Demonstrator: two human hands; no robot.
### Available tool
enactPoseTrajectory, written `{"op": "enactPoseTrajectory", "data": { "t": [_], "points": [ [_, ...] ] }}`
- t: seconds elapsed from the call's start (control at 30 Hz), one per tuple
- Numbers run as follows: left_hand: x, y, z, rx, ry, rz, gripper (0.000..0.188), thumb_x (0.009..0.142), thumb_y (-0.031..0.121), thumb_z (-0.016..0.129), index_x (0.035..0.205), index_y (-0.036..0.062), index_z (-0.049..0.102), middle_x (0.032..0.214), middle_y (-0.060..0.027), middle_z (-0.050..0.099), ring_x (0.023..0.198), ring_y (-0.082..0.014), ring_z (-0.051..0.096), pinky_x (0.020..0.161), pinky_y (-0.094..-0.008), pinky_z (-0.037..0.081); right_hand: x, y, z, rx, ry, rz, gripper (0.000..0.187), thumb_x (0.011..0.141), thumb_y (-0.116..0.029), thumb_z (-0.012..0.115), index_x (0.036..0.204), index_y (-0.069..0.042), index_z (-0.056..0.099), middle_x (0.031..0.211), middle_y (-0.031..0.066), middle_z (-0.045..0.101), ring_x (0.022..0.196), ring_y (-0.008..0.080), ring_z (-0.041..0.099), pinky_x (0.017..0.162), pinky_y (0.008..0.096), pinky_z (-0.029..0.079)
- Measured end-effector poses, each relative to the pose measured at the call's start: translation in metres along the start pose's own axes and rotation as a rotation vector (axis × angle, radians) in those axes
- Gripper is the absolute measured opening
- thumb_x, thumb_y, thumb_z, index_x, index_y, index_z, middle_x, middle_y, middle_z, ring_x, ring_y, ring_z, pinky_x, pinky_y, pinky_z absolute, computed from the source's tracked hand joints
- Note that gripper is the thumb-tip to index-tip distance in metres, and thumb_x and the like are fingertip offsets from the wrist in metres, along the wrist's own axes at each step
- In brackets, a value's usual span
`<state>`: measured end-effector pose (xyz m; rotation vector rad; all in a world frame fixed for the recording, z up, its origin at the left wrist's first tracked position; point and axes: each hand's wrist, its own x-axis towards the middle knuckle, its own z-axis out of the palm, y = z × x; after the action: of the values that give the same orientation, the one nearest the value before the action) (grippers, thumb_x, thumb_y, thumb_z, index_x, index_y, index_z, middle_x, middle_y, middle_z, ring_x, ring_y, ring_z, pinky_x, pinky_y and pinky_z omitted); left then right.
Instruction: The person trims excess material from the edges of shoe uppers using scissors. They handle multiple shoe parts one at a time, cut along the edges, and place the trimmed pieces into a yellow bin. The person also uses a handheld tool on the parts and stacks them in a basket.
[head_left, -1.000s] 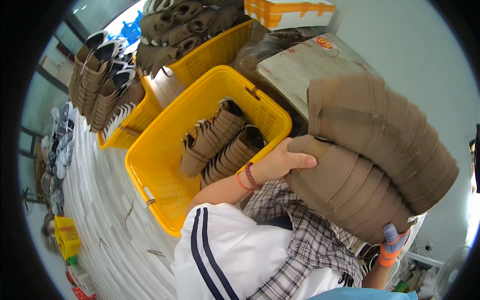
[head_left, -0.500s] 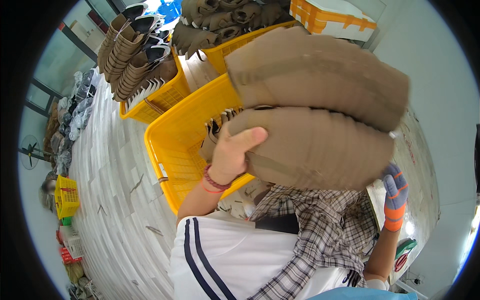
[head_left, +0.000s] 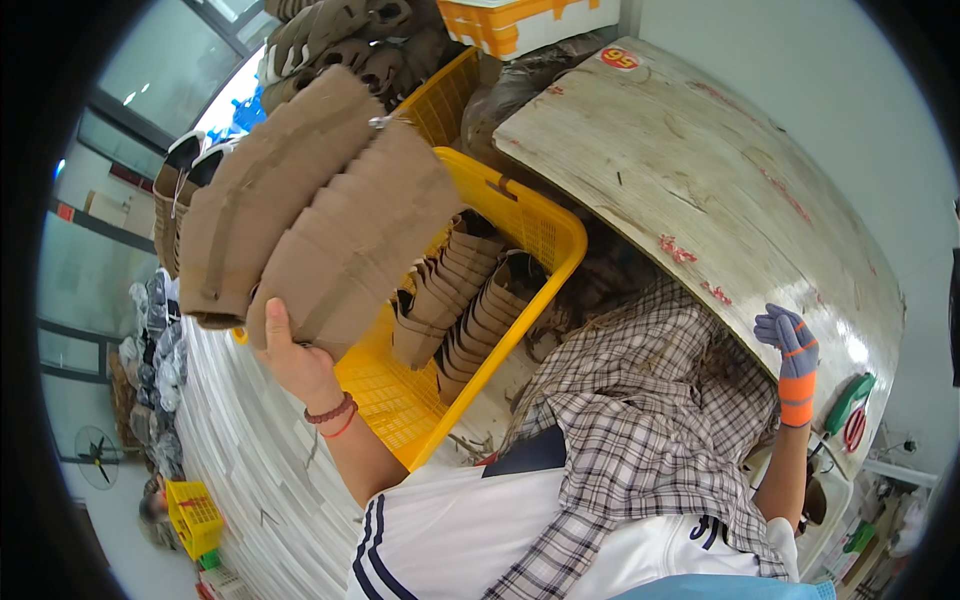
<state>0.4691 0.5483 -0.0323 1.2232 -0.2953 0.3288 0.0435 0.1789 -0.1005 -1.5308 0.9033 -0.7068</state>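
Observation:
My bare left hand, with a red bracelet at the wrist, grips the lower end of a bundle of nested brown shoe uppers. The thumb lies over the outside; the other fingers are hidden behind. Two rows make up the bundle, slightly blurred, held in the air over the left side of a yellow plastic crate. Inside that crate stand two rows of similar brown uppers. My right hand, in a grey and orange glove, is by the table's front edge, its fingers loosely bent with nothing seen in them.
A worn, pale table stretches along the right, with green-and-red scissors near its front. Behind the crate, more brown uppers are piled beside a white foam box with orange tape. A plaid cloth covers my lap.
My left hand has swung the bundle leftward, from in front of the table to over the crate's left side. The right hand is now well apart from it. The view has turned too.

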Motion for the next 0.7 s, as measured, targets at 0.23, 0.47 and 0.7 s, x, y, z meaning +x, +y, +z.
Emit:
{"op": "enactPoseTrajectory", "data": {
  "t": [0.23,0.47,0.7],
  "points": [
    [0.038,-0.019,0.012,-0.215,0.078,0.057,0.037,0.087,0.02,0.064,0.115,-0.003,0.055,0.117,-0.0109,0.056,0.104,-0.0216,0.054,0.091,-0.0343,0.045,-0.003,0.012,0.0,0.018,0.073,0.018,0.031,0.096,-0.019,0.049,0.111,0.006,0.059,0.09,0.0133,0.066,0.077,0.0175,0.064,0.072,0.0282,0.051],
    [0.082,-0.049,0.046,-0.327,0.096,0.004,0.037,0.087,0.02,0.063,0.114,-0.0044,0.055,0.117,-0.0116,0.056,0.106,-0.0217,0.054,0.093,-0.0354,0.044,-0.005,0.01,-0.005,0.061,0.108,0.011,0.03,0.095,-0.018,0.049,0.109,0.007,0.059,0.089,0.0134,0.066,0.075,0.0176,0.064,0.071,0.0284,0.051],
    [0.108,-0.159,0.062,-0.341,0.123,-0.193,0.047,0.088,0.03,0.061,0.12,-0.0037,0.051,0.121,-0.013,0.054,0.106,-0.0256,0.053,0.093,-0.0378,0.043,-0.016,0.021,0.0,0.044,0.142,0.045,0.029,0.095,-0.018,0.049,0.108,0.005,0.06,0.09,0.0134,0.066,0.076,0.0178,0.064,0.071,0.0287,0.052]
  ]
}}
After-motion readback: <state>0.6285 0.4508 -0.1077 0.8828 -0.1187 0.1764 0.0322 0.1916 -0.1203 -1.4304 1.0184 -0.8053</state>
